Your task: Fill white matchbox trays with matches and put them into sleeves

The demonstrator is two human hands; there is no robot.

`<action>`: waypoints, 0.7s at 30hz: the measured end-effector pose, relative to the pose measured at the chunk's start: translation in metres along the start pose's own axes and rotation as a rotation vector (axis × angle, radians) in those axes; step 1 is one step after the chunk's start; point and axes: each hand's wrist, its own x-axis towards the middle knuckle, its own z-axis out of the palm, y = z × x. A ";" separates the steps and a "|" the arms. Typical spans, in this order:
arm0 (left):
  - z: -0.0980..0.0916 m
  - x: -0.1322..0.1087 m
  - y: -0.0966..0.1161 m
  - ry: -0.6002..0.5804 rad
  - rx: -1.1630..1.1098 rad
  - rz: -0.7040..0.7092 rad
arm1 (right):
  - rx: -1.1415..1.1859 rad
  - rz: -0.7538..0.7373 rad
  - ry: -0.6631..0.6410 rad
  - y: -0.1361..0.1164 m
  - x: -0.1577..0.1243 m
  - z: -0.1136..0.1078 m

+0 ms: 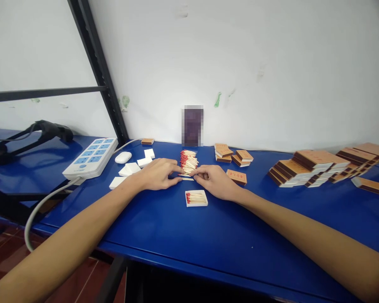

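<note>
A heap of red-tipped matches [188, 160] lies on the blue table in front of me. My left hand [158, 174] is at the left of its near edge, thumb and index finger curled around the red ends of a few matches. From the right, my right hand [216, 181] pinches the plain ends of the same matches. The fingertips partly hide these sticks, so how many I hold is unclear. Just nearer to me sits a white matchbox tray [196, 204] with several matches inside, their red heads to the left.
White matchbox trays [129, 169] and a white rounded case [123, 157] lie at left, beside a power strip [91, 158]. Orange-brown matchboxes [236, 176] lie at right, with larger matchbox stacks [312, 162] farther right. A blurred dark rectangle [192, 126] stands against the wall.
</note>
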 end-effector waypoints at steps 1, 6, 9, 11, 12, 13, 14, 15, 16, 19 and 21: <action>0.000 0.000 0.000 0.003 0.000 -0.001 | 0.002 0.002 0.001 0.000 0.000 0.000; -0.002 0.000 0.003 0.008 -0.004 -0.010 | 0.026 -0.003 0.002 0.000 -0.001 0.000; -0.003 0.000 0.004 -0.001 -0.008 0.013 | 0.046 -0.007 -0.001 0.000 -0.002 -0.001; -0.003 0.001 0.004 -0.012 -0.008 0.033 | 0.063 -0.010 0.003 0.000 -0.002 -0.001; -0.003 0.001 0.003 -0.015 -0.007 0.041 | 0.072 -0.010 0.010 0.001 -0.002 -0.001; -0.003 0.001 0.003 -0.016 -0.005 0.047 | 0.077 -0.005 0.021 0.001 -0.002 -0.001; -0.003 0.001 0.003 -0.015 -0.004 0.052 | 0.079 0.004 0.036 0.001 -0.002 -0.001; -0.003 0.001 0.002 -0.013 -0.003 0.056 | 0.077 0.015 0.050 0.001 -0.002 0.000; -0.003 0.001 0.002 -0.011 -0.005 0.062 | 0.072 0.025 0.063 0.001 -0.002 0.000; -0.002 0.001 0.003 -0.005 -0.022 0.073 | 0.052 0.037 0.081 0.000 -0.001 0.000; -0.002 0.001 0.004 -0.005 -0.042 0.073 | 0.039 0.029 0.078 -0.001 -0.001 0.000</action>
